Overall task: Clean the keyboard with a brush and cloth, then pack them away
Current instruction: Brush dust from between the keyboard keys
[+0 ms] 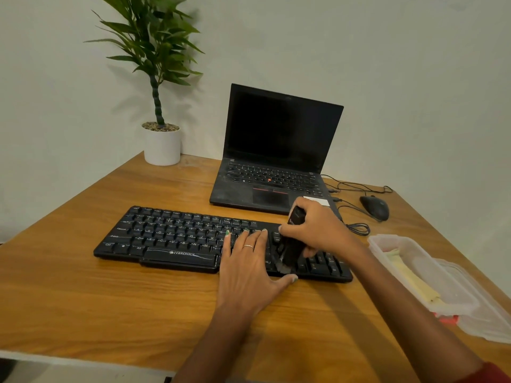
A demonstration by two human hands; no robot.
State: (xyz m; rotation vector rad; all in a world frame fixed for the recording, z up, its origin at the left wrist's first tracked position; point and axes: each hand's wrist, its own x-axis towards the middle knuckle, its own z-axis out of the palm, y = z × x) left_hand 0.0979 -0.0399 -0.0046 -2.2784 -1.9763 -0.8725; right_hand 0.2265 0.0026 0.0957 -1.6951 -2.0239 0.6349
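A black keyboard (171, 239) lies across the wooden desk (110, 305). My left hand (249, 261) lies flat on its right half, fingers straight, thumb at the front edge. My right hand (315, 228) grips a black brush (293, 244) held almost upright, its pale bristles down on the keys just right of my left hand. A yellow cloth (409, 277) lies inside a clear plastic box (448, 288) at the right.
An open black laptop (276, 150) stands behind the keyboard. A black mouse (374, 207) with its cables lies at the back right. A potted plant (161, 139) stands at the back left corner. The box's clear lid (486, 322) lies against the box at the desk's right edge.
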